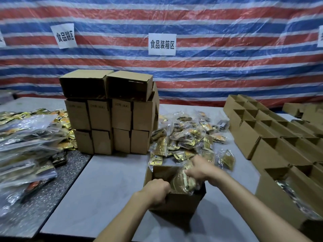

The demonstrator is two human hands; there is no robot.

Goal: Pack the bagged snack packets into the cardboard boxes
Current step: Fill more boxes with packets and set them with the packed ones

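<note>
The box [176, 201] at the front of the bench [108, 180] is being steadied by the left grip [157, 191], which is being clenched over the near-left rim. A bag [183, 182] of gold packets is being grasped by the right grip [201, 170]. It's being held partly inside the box, with its top bulging above the rim.

Looks like the fit is being forced a bit. If it's being shoved too hard, a box wall could be getting bowed out so the flaps aren't being closed flat, or the thin plastic could be getting split. If the rim is being let go, the light box is probably being skidded across the smooth bench.

Around it, a striped tarp [218, 70] is being used as the backdrop. Open boxes [272, 137] are being lined up on the right, and a stack [108, 119] of shut ones is being kept back-left. The far rim is being crowded by a loose pile [188, 135] of bags, so stray corners could be getting snagged.
</note>
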